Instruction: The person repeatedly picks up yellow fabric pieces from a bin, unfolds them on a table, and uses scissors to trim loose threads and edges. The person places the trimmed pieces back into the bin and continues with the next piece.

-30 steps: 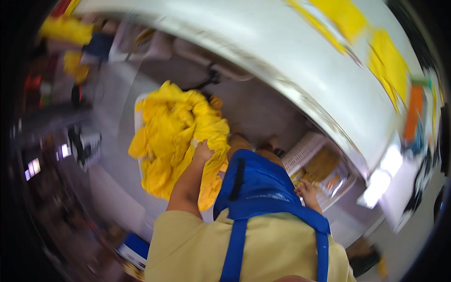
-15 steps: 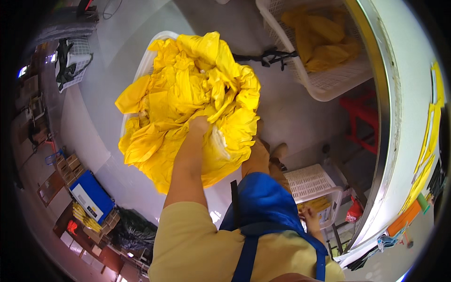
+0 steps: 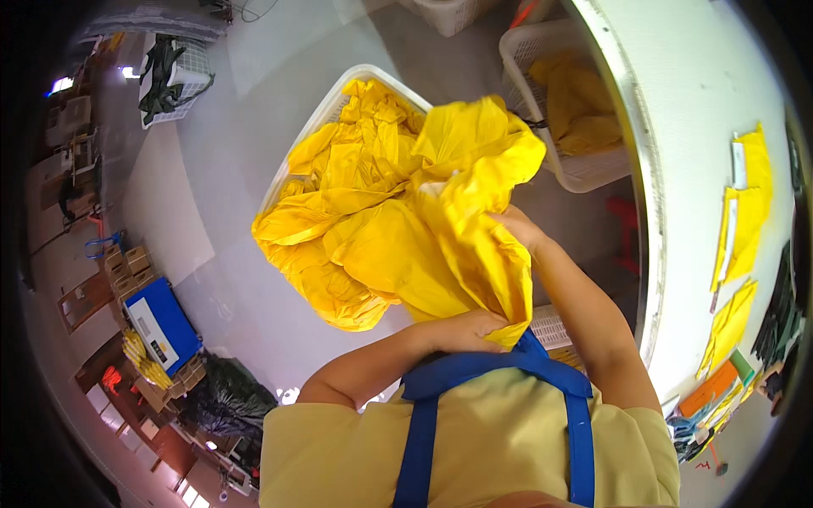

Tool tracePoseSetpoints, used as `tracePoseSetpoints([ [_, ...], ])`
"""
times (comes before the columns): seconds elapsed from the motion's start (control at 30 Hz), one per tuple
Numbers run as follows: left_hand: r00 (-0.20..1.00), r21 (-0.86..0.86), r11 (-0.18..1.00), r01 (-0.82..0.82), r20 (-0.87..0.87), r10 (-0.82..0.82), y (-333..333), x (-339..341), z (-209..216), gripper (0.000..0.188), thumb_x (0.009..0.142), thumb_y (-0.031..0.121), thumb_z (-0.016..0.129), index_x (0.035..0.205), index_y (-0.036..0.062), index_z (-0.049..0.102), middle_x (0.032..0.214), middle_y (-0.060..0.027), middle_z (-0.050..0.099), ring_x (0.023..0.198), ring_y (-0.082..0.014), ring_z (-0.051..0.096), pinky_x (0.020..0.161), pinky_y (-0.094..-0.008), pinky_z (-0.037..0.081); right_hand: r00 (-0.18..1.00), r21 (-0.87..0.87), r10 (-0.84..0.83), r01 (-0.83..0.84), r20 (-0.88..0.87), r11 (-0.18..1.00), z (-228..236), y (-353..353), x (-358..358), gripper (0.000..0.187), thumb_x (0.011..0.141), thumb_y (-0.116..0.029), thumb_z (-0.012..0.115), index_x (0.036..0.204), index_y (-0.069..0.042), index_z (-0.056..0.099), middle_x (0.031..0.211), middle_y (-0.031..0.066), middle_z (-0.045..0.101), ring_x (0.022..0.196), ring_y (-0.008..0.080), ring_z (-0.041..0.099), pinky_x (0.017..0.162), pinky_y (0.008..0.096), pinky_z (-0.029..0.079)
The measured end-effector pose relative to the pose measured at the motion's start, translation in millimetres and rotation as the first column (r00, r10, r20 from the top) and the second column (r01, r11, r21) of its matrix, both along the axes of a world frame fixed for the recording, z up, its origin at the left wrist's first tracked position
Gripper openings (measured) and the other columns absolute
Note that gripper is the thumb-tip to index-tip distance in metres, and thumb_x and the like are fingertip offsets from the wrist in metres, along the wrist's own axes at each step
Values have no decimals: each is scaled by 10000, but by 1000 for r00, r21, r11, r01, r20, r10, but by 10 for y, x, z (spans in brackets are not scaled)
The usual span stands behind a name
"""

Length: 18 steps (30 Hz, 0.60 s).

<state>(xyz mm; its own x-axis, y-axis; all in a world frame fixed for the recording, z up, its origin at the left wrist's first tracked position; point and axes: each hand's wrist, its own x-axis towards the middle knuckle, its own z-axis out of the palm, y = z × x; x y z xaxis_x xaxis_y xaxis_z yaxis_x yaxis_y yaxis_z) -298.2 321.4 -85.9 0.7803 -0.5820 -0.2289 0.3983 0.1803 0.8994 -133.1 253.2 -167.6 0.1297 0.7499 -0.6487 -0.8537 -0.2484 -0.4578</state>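
Observation:
A large, crumpled piece of yellow fabric is lifted up in front of my body, its kind of article hidden by the folds. Close to my chest, my left hand is closed on its lower edge. My right hand grips its right side, with the fingertips partly covered by the cloth. Behind and to the left, more yellow fabric heaps over the rim of a white plastic basket. The lifted cloth still touches this heap, so where one piece ends is hard to tell.
On the right is a white worktable with folded yellow pieces on it. Under its edge stand another white basket of yellow fabric and a red stool. Cartons and a blue-and-white box are at left.
My left hand has come out of the heap toward my chest, pulling yellow fabric up. My right hand has risen from beside the low basket and taken hold of the cloth.

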Motion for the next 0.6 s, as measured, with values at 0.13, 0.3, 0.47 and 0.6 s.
tracePoseSetpoints([
  [0.13,997,-129,989,-69,36,74,-116,-19,299,319,857,254,617,1017,-19,574,1003,-152,605,955,-270,577,874,-345,436,971,22,-89,86,221,996,905,-301,426,389,746,-56,580,1128,9,555,1075,91,609,984,217,589,888,334,472],
  [0.3,802,570,572,-589,330,497,-83,-545,426,507,820,322,653,1194,27,480,1109,-145,575,1046,-277,534,895,-368,427,775,288,-541,463,327,838,2241,-707,716,427,774,-108,580,1180,7,516,1077,122,606,978,249,591,891,353,475],
  [0.47,646,266,935,-236,-675,355,-351,-360,47,452,862,307,591,1214,50,471,1176,-133,535,989,-300,536,842,-411,455,410,574,-727,446,551,687,3666,-1040,841,439,803,-162,585,1207,-14,498,1114,118,586,1019,248,570,921,366,454],
  [0.6,878,-30,877,-479,-12,479,-155,801,313,371,908,321,511,1198,91,519,1146,-111,574,1024,-262,539,873,-401,449,-32,756,-792,326,610,568,4630,-1909,1168,443,812,-190,587,1215,-33,491,1139,111,567,1051,244,551,945,379,435],
])
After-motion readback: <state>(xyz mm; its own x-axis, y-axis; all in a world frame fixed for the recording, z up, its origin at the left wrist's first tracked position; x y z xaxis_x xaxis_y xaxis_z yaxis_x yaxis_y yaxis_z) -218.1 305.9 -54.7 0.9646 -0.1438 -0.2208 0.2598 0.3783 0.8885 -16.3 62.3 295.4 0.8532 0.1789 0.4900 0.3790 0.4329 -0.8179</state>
